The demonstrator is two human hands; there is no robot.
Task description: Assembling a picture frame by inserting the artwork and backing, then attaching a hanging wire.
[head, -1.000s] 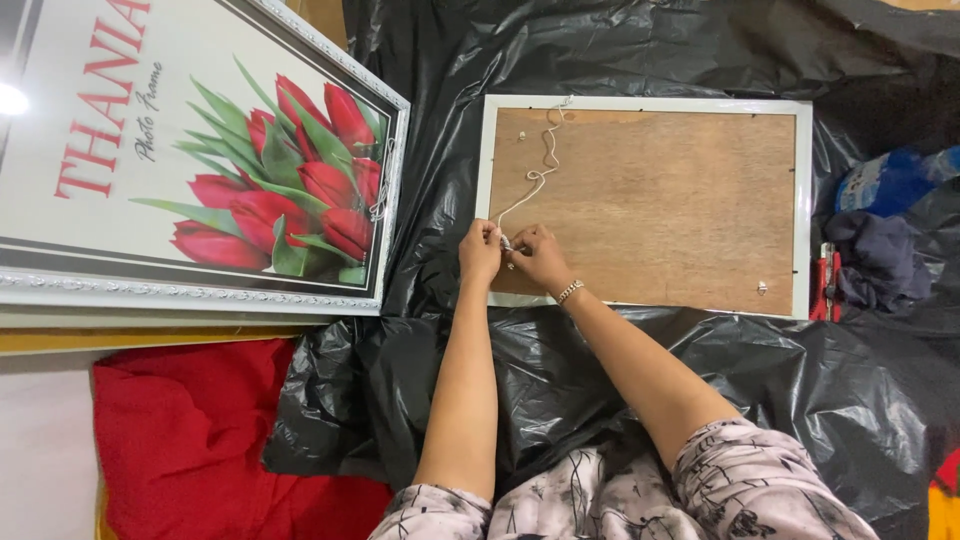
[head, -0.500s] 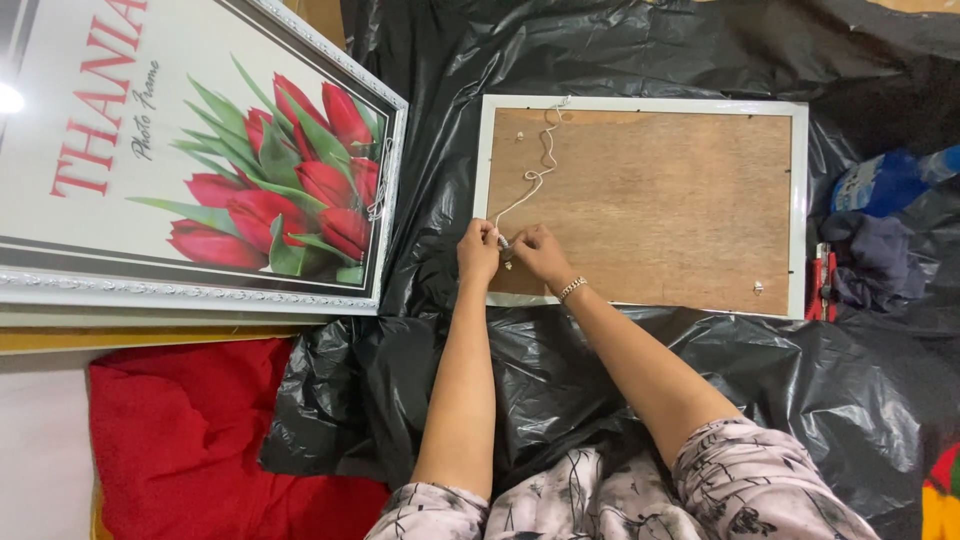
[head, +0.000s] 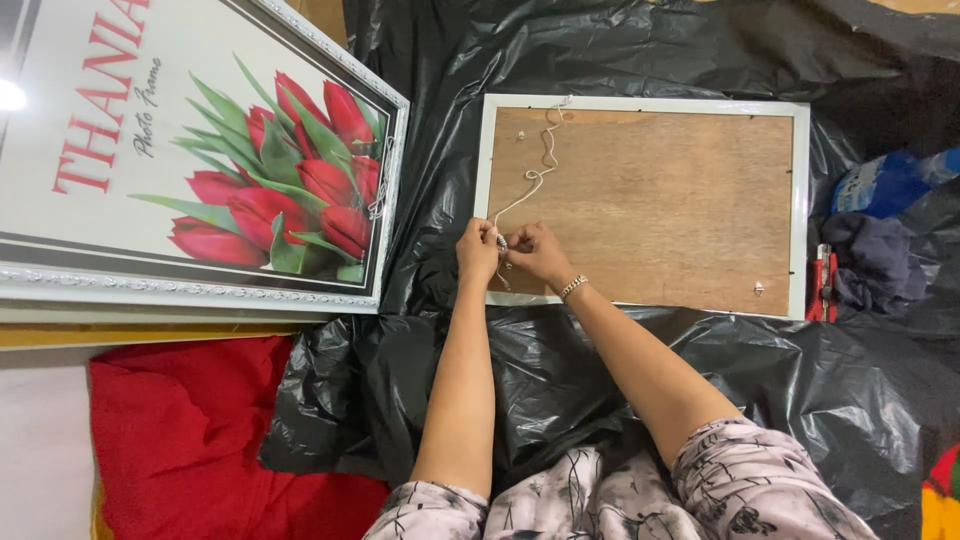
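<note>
No shift since a second ago: our left hand and right hand still pinch the white string at the frame back's 8 o'clock corner.

A white frame lies face down on black plastic. At its lower left corner, the left hand and right hand pinch a white string. Left of the frame lies a tulip picture.
</note>
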